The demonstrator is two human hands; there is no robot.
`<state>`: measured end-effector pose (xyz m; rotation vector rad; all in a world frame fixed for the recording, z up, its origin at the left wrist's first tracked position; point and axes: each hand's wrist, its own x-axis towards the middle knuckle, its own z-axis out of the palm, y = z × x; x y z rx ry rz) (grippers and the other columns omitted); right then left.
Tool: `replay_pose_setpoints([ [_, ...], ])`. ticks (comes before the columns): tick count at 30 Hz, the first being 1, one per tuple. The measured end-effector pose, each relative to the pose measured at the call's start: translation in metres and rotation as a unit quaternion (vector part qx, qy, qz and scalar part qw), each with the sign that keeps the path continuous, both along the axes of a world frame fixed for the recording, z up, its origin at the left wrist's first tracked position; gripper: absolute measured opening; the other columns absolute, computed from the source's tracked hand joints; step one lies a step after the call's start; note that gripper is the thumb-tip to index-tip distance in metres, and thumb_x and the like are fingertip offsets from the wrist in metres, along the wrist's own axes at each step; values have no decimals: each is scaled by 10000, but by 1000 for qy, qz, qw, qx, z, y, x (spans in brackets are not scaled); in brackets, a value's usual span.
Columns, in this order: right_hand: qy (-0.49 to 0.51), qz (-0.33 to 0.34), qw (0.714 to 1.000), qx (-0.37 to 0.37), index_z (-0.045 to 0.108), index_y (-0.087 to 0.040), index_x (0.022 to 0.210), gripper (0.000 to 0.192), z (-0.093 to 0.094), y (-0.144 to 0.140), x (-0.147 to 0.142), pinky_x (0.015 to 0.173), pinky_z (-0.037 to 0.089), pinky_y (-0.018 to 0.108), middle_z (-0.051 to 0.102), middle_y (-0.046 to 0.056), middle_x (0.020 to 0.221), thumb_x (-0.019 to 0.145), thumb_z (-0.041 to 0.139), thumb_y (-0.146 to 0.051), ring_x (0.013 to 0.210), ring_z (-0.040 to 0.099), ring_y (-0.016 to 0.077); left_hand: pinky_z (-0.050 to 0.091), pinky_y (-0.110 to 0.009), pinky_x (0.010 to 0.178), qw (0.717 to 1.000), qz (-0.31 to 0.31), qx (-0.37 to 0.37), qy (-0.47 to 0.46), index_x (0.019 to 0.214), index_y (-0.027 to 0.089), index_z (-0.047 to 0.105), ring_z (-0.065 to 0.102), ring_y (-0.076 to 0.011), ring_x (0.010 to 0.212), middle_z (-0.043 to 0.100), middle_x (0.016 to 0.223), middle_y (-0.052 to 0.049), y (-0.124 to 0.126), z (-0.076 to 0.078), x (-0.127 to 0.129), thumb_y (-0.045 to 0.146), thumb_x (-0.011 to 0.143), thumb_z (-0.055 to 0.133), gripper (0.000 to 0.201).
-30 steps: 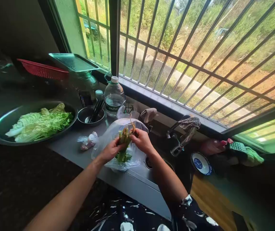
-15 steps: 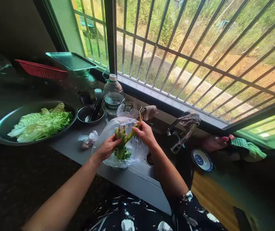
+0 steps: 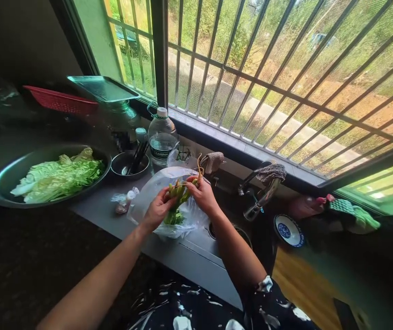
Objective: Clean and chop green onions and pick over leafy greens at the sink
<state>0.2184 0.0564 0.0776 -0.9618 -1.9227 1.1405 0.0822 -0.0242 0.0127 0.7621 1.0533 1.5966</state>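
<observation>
My left hand (image 3: pixel 157 211) grips a bunch of green stalks (image 3: pixel 177 195) that stands in a clear plastic bag (image 3: pixel 155 188) on the sink's edge. My right hand (image 3: pixel 203 195) pinches the root end of the stalks at the top, where thin orange roots (image 3: pixel 200 167) curl upward. Leafy green ends show inside the bag below my hands. Both hands are close together over the bag.
A large metal basin (image 3: pixel 0 183) of cabbage leaves (image 3: pixel 59 176) sits at left. A small bowl with chopsticks (image 3: pixel 129 164), a water bottle (image 3: pixel 162 137), a red basket (image 3: pixel 61 100) and a tray (image 3: pixel 102 88) stand behind. A tap (image 3: pixel 263 192) and a blue-patterned dish (image 3: pixel 288 230) are at right.
My right hand lifted the root end up and away from the bunch, then came back down close to my left hand. The bag shifted slightly.
</observation>
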Motion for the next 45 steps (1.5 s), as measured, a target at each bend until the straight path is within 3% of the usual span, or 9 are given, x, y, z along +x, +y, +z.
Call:
replay_pose_setpoints([
  [3, -13, -3, 1000, 24, 610, -187, 906, 197, 1, -4, 0, 702, 445, 275, 615, 21, 836, 756, 547, -297, 729, 550, 149, 433, -368, 981, 1000, -2, 10, -10, 1108, 195, 575, 593, -253, 1088, 674, 1109, -63, 0, 4, 4, 361, 683, 741, 485],
  [6, -35, -52, 997, 36, 604, -183, 813, 146, 0, -8, -2, 670, 444, 272, 604, 18, 763, 722, 596, -297, 693, 541, 150, 429, -360, 983, 999, 36, 15, -12, 1090, 192, 563, 602, -240, 1069, 678, 1086, -59, 0, 6, 6, 357, 684, 743, 474],
  [9, -31, -40, 999, -8, 604, -188, 728, 155, -4, -8, -4, 617, 442, 262, 597, 4, 683, 689, 646, -332, 639, 540, 147, 450, -367, 949, 999, 46, 17, -7, 1068, 199, 534, 618, -234, 1025, 687, 1037, -48, -1, 8, 8, 361, 668, 756, 486],
  [18, 68, 12, 988, -136, 602, -174, 732, 269, -12, -4, -3, 588, 443, 256, 584, -10, 642, 623, 705, -398, 598, 524, 132, 470, -356, 893, 1000, 25, -4, 4, 1051, 209, 532, 623, -221, 953, 673, 962, -25, -4, 16, 8, 375, 671, 745, 467],
  [25, 144, -48, 983, -104, 549, -179, 726, 280, -6, -9, -4, 576, 415, 241, 540, -13, 676, 650, 688, -410, 597, 470, 112, 458, -359, 893, 999, 21, -16, 18, 1050, 183, 555, 606, -230, 963, 663, 958, -34, -8, 9, 10, 377, 659, 756, 481],
  [33, 101, 8, 985, -143, 588, -170, 668, 239, -11, -12, -1, 589, 441, 256, 572, 4, 652, 642, 688, -385, 611, 515, 133, 436, -364, 935, 1000, 4, -19, 2, 1063, 182, 574, 581, -244, 1046, 663, 1058, -47, -11, 0, 9, 390, 675, 743, 472],
  [39, 113, 32, 978, -171, 671, -170, 816, 290, -10, -15, -7, 676, 480, 293, 656, 32, 780, 615, 719, -373, 711, 586, 166, 449, -374, 932, 1000, 13, -1, -12, 1081, 196, 567, 572, -266, 1075, 659, 1090, -62, -14, -1, 11, 407, 667, 750, 499],
  [42, 75, 53, 983, -160, 672, -165, 768, 269, -12, -15, -10, 669, 475, 290, 652, 28, 753, 620, 712, -386, 705, 578, 165, 448, -371, 936, 1000, 23, 9, -16, 1072, 203, 575, 568, -265, 1081, 662, 1082, -57, -14, 2, 11, 410, 656, 757, 499],
  [45, 60, 23, 990, -122, 641, -161, 699, 235, -14, -15, -10, 623, 449, 267, 617, 12, 689, 634, 702, -379, 649, 537, 143, 441, -367, 942, 999, 23, 10, -20, 1050, 205, 578, 571, -254, 1076, 667, 1064, -41, -13, 5, 9, 404, 647, 761, 485],
])
